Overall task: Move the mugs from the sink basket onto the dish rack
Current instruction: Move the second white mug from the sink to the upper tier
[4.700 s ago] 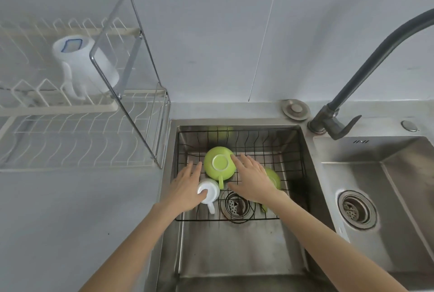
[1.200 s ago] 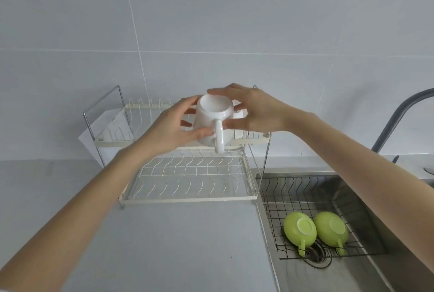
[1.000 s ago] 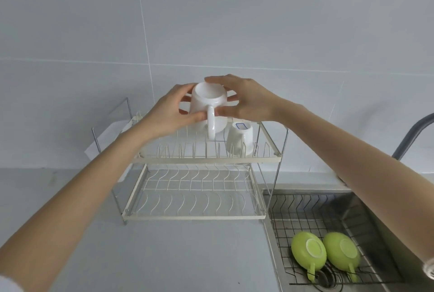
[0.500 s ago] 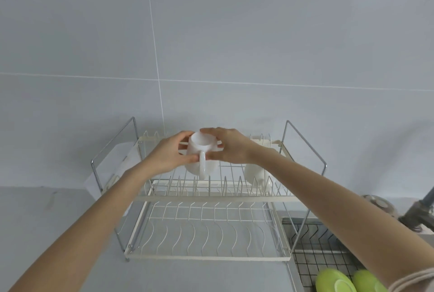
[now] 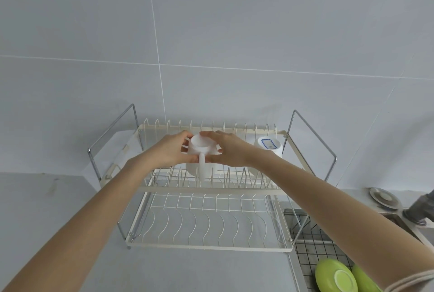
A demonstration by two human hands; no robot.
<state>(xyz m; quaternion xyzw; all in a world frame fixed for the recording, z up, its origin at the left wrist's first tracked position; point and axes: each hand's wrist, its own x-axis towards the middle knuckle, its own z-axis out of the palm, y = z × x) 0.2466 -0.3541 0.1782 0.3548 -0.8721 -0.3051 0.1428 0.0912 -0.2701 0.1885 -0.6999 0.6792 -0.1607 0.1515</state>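
Lowered onto the cream wire dish rack's [image 5: 209, 190] upper tier, the inverted white mug [image 5: 199, 153] sits gripped between left hand [image 5: 168, 150] and right hand [image 5: 229, 149]; neighbouring white mug's [image 5: 267, 148] blue-outlined label is unreadable.

I see a pale grey tiled wall [image 5: 234, 33] filling everything above and behind both hands. One vertical white grout line [image 5: 156, 33] runs down above the left hand [image 5: 169, 150]; one horizontal grout line [image 5: 281, 71] crosses above both. A matte grey countertop [image 5: 58, 209] sits below and left of the left hand. Far right of the right hand [image 5: 231, 150] and lower, a round brushed-metal cap [image 5: 383, 197] lies flat on the counter. Just right of the cap is a dark grey faucet base [image 5: 420, 210], cut off by the frame edge.
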